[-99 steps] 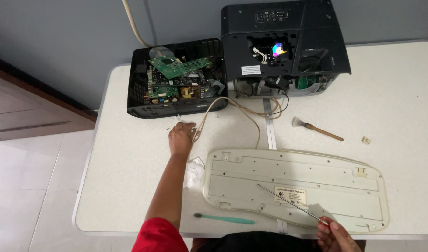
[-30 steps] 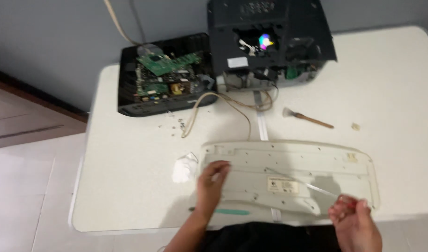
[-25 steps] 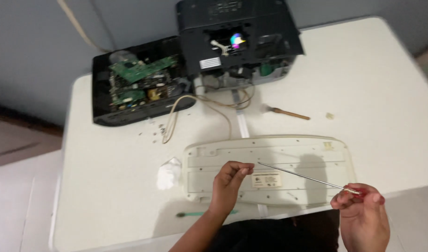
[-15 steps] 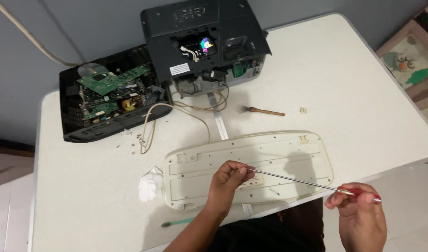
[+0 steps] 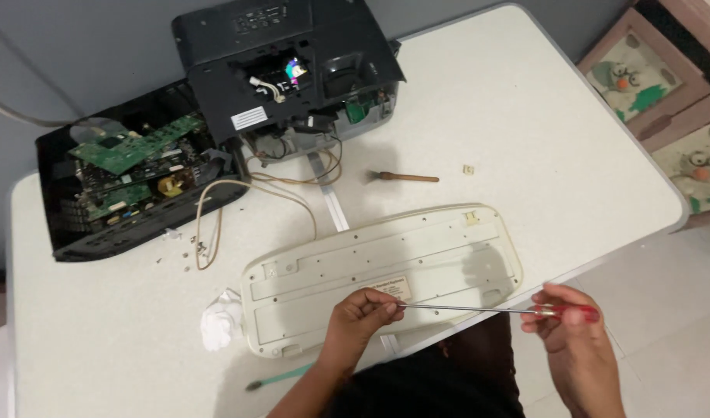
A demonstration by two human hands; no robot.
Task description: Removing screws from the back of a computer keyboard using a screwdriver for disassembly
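White table (image 5: 525,116) under me, upturned cream keyboard (image 5: 382,275) at centre, opened projector (image 5: 289,70) at 12 o'clock. My right hand (image 5: 568,329) closed on red handle of long screwdriver (image 5: 494,311); left hand (image 5: 363,313) pinches shaft tip over keyboard's near edge. Best — steer tip squarely into screw, keep shaft level, press before turning.
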